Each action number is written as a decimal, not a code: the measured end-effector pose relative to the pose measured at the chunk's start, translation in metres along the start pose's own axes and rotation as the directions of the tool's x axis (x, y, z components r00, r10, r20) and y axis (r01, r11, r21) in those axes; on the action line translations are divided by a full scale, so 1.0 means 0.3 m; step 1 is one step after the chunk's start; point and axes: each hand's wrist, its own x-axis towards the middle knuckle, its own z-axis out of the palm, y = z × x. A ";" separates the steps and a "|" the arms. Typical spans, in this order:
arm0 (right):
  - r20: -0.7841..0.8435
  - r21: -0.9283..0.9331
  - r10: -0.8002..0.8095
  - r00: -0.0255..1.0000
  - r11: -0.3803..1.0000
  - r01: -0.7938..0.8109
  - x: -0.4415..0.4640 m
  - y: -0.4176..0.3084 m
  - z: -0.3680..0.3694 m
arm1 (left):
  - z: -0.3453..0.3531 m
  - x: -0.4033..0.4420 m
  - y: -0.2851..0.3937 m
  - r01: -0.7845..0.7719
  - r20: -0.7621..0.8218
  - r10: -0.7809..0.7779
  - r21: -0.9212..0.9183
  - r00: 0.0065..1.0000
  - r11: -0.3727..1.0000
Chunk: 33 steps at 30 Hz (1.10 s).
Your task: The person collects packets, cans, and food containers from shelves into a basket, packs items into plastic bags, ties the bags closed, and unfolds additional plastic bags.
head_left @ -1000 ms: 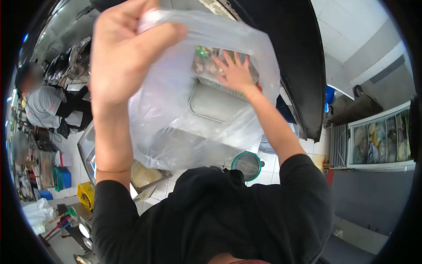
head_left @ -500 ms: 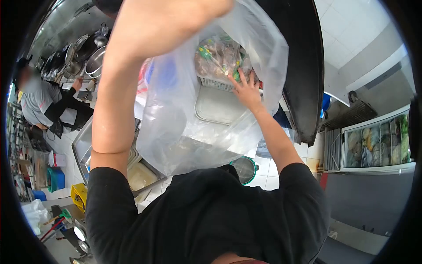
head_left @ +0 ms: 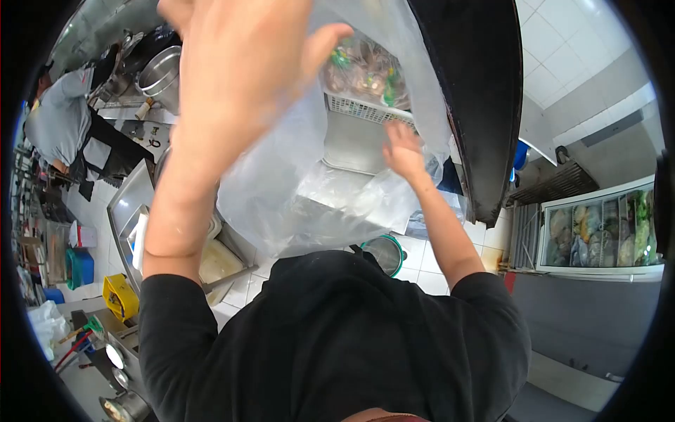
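Observation:
My left hand is large and close to the camera at the top. Its thumb stretches right and another finger spreads left; the remaining fingertips are cut off by the frame. A translucent plastic bag hangs open behind and below it. My right hand, fingers loosely apart and holding nothing visible, is at the bag's right side. It is near the right edge of a pale tray. Beyond the tray, a white perforated basket holds clear packets with green and yellow marks.
At the left, a person in grey stands by metal pots. A dark panel rises to the right of the bag. A glass-topped freezer is farther right. On the tiled floor sits a green-rimmed round container.
My left hand has gone from gripping the bag to spreading its fingers. My right hand has drawn back from the packets toward the tray's edge. The person in grey has turned toward the pots.

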 end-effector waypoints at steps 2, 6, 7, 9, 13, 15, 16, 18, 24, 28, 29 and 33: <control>0.221 -0.184 -0.015 0.975 0.981 0.057 -0.079 0.001 0.089 | -0.007 -0.098 0.081 -0.131 -0.169 0.130 0.005 0.977 0.991; 0.602 -0.486 0.348 0.719 0.874 -0.017 -0.238 0.026 -0.017 | 0.112 -0.467 0.254 0.125 0.570 0.084 -0.319 0.817 0.940; 0.564 -0.433 0.394 0.726 0.889 -0.147 -0.295 0.108 -0.029 | 0.141 -0.594 0.259 0.230 0.742 0.050 -0.271 0.669 0.935; 0.648 -0.470 0.428 0.630 0.875 -0.111 -0.294 0.130 -0.113 | 0.118 -0.773 0.281 0.129 0.926 -0.039 -0.011 0.376 0.992; 0.557 -0.385 0.360 0.748 0.911 -0.152 -0.272 0.042 -0.053 | 0.036 -0.884 0.285 0.269 0.965 -0.262 0.246 0.024 0.931; 0.362 -0.343 0.232 0.903 0.934 -0.103 -0.218 -0.011 0.043 | -0.011 -0.889 0.233 0.168 0.923 -0.380 0.366 0.058 0.915; 0.141 -0.309 0.101 0.985 0.950 -0.053 -0.191 -0.023 0.102 | -0.037 -0.882 0.210 0.173 0.916 -0.397 0.383 0.054 0.907; 0.251 -0.344 0.000 0.968 0.935 0.090 -0.133 0.029 0.295 | -0.110 -0.857 0.165 0.058 0.864 -0.468 0.465 0.185 0.883; 0.407 -0.335 -0.167 0.898 0.887 0.317 -0.056 -0.062 0.343 | -0.335 -0.872 0.204 0.238 0.743 -0.495 0.434 0.451 0.869; 0.407 -0.322 -0.191 0.893 0.885 0.335 -0.062 0.051 0.439 | -0.546 -1.030 0.326 0.328 0.866 -0.404 0.305 0.296 0.894; 0.443 -0.383 -0.231 0.866 0.824 0.416 -0.087 -0.050 0.339 | -0.632 -1.066 0.372 0.431 0.873 -0.421 0.291 0.245 0.854; -0.291 0.003 -0.149 0.945 0.988 0.157 -0.083 -0.308 0.370 | -0.941 -1.425 0.568 0.712 0.806 -0.592 0.412 0.007 0.569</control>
